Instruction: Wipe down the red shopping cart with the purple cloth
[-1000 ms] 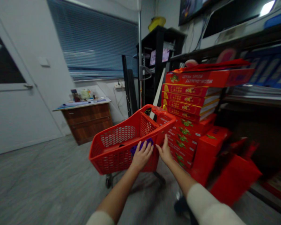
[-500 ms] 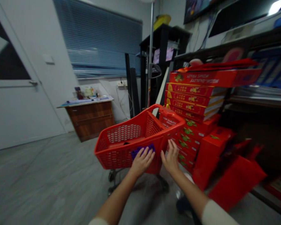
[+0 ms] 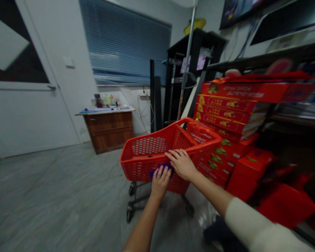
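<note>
A red plastic shopping cart point(image 3: 139, 161) stands before me on dark wheels, its basket sides pierced with holes. On the near side of the basket, my left hand point(image 3: 161, 182) presses a bunched purple cloth point(image 3: 152, 173) against the plastic, fingers curled over it. My right hand point(image 3: 182, 164) lies just above and to the right, fingers stretched out and apart over the near rim. A small dark thing shows inside the basket, too little of it to name.
Red boxes point(image 3: 225, 112) are stacked right of the cart, with a red bag point(image 3: 287, 203) in front. A metal pole point(image 3: 187, 52) rises behind the cart. A wooden cabinet point(image 3: 111, 127) with items on top stands by the wall, near a white door point(image 3: 28, 115).
My right hand has moved left and up from the cart's right end onto the near rim. My left hand stays on the purple cloth. The view has swung slightly left.
</note>
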The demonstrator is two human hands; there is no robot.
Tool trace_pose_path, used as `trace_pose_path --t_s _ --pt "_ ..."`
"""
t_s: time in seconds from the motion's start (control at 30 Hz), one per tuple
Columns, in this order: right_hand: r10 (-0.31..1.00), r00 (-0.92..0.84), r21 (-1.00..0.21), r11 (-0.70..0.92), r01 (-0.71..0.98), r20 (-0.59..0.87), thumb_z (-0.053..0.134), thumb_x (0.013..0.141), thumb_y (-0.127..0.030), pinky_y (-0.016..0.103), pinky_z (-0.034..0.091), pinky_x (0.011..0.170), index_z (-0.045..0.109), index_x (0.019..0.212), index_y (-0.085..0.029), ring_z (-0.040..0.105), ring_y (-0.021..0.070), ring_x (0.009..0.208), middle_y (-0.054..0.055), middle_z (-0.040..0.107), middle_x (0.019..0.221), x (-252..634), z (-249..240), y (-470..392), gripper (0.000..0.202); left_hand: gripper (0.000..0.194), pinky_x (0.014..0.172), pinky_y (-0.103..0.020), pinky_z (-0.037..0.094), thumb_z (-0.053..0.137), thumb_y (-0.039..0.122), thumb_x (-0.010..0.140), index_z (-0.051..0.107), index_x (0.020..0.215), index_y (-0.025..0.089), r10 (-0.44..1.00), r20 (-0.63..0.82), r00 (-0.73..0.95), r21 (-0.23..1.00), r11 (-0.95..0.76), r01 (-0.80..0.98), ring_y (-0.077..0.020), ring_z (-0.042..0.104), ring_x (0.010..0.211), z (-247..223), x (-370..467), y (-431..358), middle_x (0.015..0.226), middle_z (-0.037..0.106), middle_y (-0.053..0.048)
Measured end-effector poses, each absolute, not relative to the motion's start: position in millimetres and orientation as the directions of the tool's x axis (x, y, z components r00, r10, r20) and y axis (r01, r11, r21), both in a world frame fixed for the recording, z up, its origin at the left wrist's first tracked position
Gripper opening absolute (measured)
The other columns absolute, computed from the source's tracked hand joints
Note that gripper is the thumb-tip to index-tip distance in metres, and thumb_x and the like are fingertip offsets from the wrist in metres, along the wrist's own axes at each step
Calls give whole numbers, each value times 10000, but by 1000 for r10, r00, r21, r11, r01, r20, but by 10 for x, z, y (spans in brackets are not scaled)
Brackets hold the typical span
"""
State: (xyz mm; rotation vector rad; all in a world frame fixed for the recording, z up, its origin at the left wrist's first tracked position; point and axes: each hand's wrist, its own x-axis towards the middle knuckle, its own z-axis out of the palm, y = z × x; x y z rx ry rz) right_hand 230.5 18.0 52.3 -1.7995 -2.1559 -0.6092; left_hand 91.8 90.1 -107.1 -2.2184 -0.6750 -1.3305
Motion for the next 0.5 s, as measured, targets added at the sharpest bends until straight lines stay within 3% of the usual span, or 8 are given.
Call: trace_pose_path --t_s 0.13,0.3,0.37,0.5 --pt "862 -174 132 125 983 477 408 961 -279 439 214 1127 481 1406 -293 415 236 1278 33 533 1411 2297 474 128 451 465 1105 -467 358 447 199 944 459 1408 219 214 927 310 -39 -764 645 -251 422 1351 -1166 766 951 1364 574 -110" --pt "860 -161 115 120 986 485 387 971 -290 416 201 1135 561 1318 -208 425 233 1277 71 574 1359 2053 502 177 396 559 1088 -591 340 448 229 946 317 1485 150 389 908 -156 390 -644 658 -334 291 1406 -1203 626 975 1466 424 -188" --pt "863 -207 121 170 978 461 383 972 -297 408 216 1125 547 1334 -212 422 233 1285 74 550 1390 1886 492 241 406 541 1067 -584 368 455 234 945 348 1470 167 412 906 -101 375 -667 644 -333 317 1385 -1296 689 908 1445 447 -180" --pt "876 -255 88 240 967 410 384 973 -345 402 270 1082 456 1421 -221 445 231 1262 82 522 1421 1626 370 354 470 438 1028 -536 397 480 229 933 491 1369 180 377 921 97 192 -657 729 -309 422 1297 -1436 755 808 1299 572 -159"
